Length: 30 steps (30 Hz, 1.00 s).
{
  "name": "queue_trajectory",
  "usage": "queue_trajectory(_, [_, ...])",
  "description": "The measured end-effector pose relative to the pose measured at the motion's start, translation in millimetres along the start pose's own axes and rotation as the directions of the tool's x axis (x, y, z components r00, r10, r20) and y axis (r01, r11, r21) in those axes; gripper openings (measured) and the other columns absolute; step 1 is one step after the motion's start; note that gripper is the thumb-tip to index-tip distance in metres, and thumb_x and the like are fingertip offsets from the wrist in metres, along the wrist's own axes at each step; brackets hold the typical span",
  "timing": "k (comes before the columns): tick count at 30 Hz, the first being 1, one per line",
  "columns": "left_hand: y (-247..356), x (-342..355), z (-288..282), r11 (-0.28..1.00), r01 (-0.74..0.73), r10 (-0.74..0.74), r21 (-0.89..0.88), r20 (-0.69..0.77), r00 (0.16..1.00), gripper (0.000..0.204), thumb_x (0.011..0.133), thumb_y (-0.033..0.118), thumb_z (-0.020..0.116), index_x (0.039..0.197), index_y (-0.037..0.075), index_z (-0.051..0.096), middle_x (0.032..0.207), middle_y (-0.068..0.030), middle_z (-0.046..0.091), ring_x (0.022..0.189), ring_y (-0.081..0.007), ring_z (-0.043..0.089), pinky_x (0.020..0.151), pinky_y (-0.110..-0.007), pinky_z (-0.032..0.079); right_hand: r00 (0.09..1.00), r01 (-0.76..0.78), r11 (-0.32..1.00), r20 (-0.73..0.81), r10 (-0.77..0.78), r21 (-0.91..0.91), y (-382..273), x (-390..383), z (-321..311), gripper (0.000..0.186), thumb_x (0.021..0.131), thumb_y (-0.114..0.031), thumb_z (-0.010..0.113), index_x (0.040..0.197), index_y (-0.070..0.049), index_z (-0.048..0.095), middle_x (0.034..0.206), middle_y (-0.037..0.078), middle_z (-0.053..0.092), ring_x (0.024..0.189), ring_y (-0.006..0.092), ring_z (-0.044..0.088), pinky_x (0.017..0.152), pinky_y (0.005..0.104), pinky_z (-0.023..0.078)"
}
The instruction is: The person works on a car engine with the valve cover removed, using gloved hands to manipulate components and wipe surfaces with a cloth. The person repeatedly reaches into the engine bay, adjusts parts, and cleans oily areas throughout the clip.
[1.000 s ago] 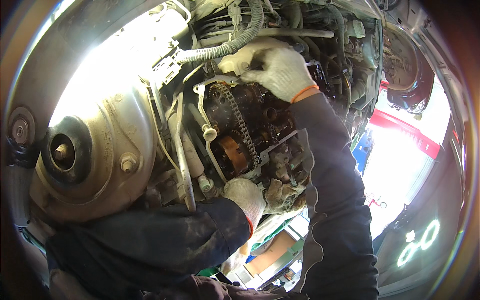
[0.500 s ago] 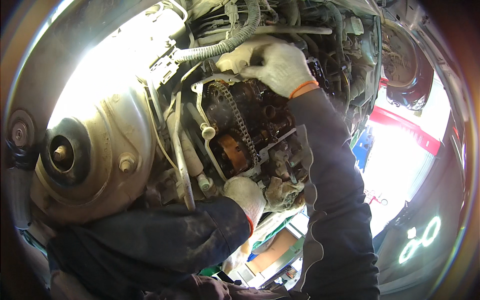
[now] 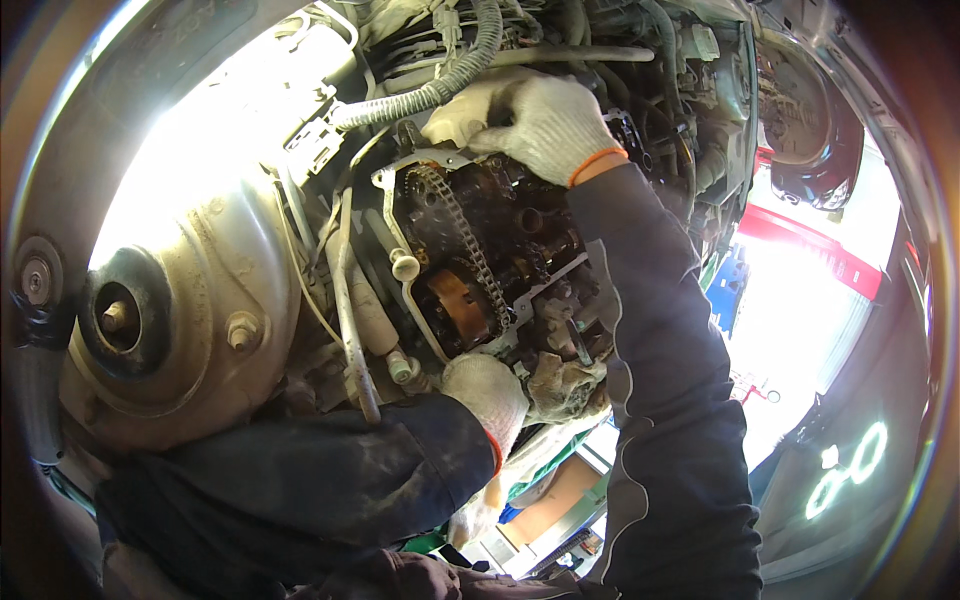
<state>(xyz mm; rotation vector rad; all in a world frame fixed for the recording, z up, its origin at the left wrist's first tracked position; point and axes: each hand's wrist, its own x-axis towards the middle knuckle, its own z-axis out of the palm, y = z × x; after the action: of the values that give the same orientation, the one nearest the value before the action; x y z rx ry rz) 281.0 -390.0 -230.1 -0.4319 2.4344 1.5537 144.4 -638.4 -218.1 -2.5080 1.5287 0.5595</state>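
An exposed engine head [image 3: 525, 250] shows a timing chain [image 3: 465, 235], dark oily parts and an orange-brown section [image 3: 460, 305], edged by pale metal. My right hand [image 3: 545, 130], in a white knit glove with an orange cuff, is at the head's upper edge, fingers curled at a pale beige part [image 3: 445, 125]; what they grip is unclear. My left hand [image 3: 485, 395], also gloved, reaches down beside the lower edge, its fingers hidden. A dipstick-like tube with a round cap [image 3: 404, 268] stands left of the chain.
A large strut tower [image 3: 215, 340] fills the left, beside pipes [image 3: 355, 370] and a corrugated hose [image 3: 410, 105]. More hoses and wiring line the top. A crumpled rag-like piece [image 3: 560, 385] sits below the engine head. At the right are the car's body edge and a red-and-white object [image 3: 810, 245].
My right hand and forearm have shifted slightly upward and left in the picture, along with a slight shift of the whole view. My left hand stays low by the head's edge.
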Motion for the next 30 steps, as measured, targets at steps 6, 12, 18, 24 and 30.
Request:
queue_trajectory(6, [0, 0, -9, 0.998, 0.049, -0.046, -0.041, 0.064, 0.997, 0.042, 0.079, 0.057, 0.077, 0.098, 0.019, 0.080, 0.098, -0.0090, 0.075, 0.100, -0.0349, 0.069, 0.093, -0.054, 0.052, 0.997, 0.023, 0.996, -0.068, -0.018, 0.087, -10, -3, 5, 0.052, 0.086, -0.059, 0.081, 0.097, -0.009, 0.081, 0.082, 0.013, 0.075, 0.077, 0.0319, 0.074, 0.071, 0.0426, 0.058])
queue_trajectory(12, [2, -3, -14, 0.999, 0.032, -0.032, 0.003, 0.008, 0.999, 0.043, 0.078, 0.057, 0.077, 0.095, 0.017, 0.080, 0.092, -0.0111, 0.075, 0.093, -0.0354, 0.071, 0.087, -0.053, 0.054, 0.993, -0.106, 0.988, -0.043, 0.111, 0.116, -9, -4, 6, 0.051, 0.083, -0.055, 0.084, 0.099, -0.006, 0.081, 0.092, 0.015, 0.079, 0.085, 0.0337, 0.076, 0.079, 0.0437, 0.060])
queue_trajectory(18, [2, -4, -12, 0.999, 0.014, -0.015, 0.040, 0.039, 0.999, 0.042, 0.077, 0.053, 0.077, 0.090, 0.014, 0.080, 0.086, -0.0120, 0.076, 0.084, -0.0365, 0.073, 0.080, -0.052, 0.056, 0.988, -0.145, 0.989, 0.055, 0.144, 0.020, -15, -1, 10, 0.050, 0.086, -0.055, 0.083, 0.099, -0.007, 0.080, 0.087, 0.012, 0.077, 0.081, 0.0298, 0.075, 0.073, 0.0415, 0.059])
queue_trajectory(24, [1, -6, -8, 0.992, -0.017, 0.038, 0.124, -0.164, 0.986, 0.040, 0.079, 0.051, 0.074, 0.090, 0.014, 0.082, 0.080, -0.0107, 0.076, 0.079, -0.0344, 0.074, 0.075, -0.049, 0.057, 0.981, -0.152, 0.962, -0.083, 0.175, 0.225, -14, 3, 21, 0.039, 0.084, -0.052, 0.084, 0.094, -0.015, 0.082, 0.084, 0.009, 0.077, 0.078, 0.0287, 0.073, 0.073, 0.0408, 0.057])
queue_trajectory(30, [3, -15, -30, 0.982, 0.015, -0.005, 0.186, -0.056, 0.998, 0.040, 0.081, 0.052, 0.072, 0.085, 0.014, 0.084, 0.079, -0.0086, 0.077, 0.076, -0.0304, 0.075, 0.072, -0.044, 0.058, 0.968, -0.153, 0.983, -0.187, 0.169, 0.096, -26, -5, 4, 0.045, 0.084, -0.056, 0.084, 0.098, -0.014, 0.082, 0.085, 0.010, 0.078, 0.082, 0.0283, 0.076, 0.078, 0.0418, 0.059])
